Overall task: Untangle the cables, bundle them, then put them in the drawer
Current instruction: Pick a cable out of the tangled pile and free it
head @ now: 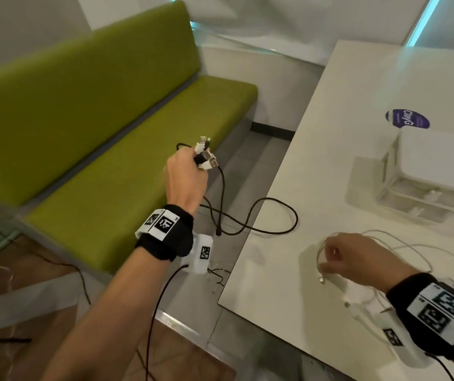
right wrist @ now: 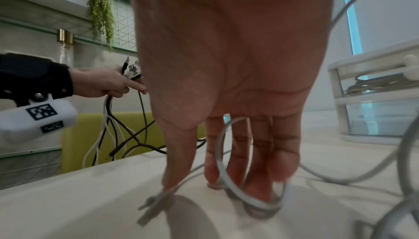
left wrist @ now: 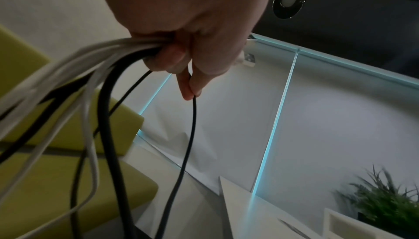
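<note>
White table [head: 357,133]: occupies the right of the head view; a small drawer unit [head: 423,182] is stood at its far right, well apart from both hands. Cables: a black cable [head: 270,213] is draped from the table's left edge up to the left hand; a white cable [head: 401,243] is spread in loose loops on the tabletop. Left hand [head: 184,177]: held off the table's left side, closed on a clutch of plug ends [head: 206,155]. Right hand [head: 357,259]: the nearer to the white cable, fingers [right wrist: 260,180] extended downward through one loop; a firm grip cannot be confirmed.
</note>
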`<state>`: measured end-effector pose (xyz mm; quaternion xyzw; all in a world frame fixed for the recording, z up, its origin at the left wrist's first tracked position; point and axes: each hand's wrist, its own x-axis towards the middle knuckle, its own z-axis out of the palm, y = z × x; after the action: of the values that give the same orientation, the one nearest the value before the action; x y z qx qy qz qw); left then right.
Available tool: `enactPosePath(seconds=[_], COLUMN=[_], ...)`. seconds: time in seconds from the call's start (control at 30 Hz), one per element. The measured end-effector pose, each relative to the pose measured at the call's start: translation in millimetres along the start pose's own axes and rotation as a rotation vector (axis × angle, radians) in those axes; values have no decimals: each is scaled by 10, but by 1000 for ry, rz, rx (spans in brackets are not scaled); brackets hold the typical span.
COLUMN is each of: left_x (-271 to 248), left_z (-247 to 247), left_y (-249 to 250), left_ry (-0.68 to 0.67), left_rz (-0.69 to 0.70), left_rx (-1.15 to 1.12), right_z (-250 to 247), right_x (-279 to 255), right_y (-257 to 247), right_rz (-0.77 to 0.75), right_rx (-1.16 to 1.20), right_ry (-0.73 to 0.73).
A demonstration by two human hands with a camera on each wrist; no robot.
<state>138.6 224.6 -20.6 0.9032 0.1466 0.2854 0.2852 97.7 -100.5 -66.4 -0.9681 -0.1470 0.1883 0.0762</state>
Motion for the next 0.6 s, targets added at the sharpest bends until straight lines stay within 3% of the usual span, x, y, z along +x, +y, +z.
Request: enactPosePath(seconds=[0.17,0.33,0.6], left_x=[60,57,-358], left_z=[-105,-153,-20], left_y=[-37,-81,-184], left_ry=[18,-64,-343], left_rz=[8,18,-23], left_rx=[76,146,97], right_z=[63,38,73], right_x=[43,84,215], right_y=[-65,-191,-537], right_rz=[-32,-40,-67], right_rx=[-89,-98,33], right_ry=[-122,-242,39])
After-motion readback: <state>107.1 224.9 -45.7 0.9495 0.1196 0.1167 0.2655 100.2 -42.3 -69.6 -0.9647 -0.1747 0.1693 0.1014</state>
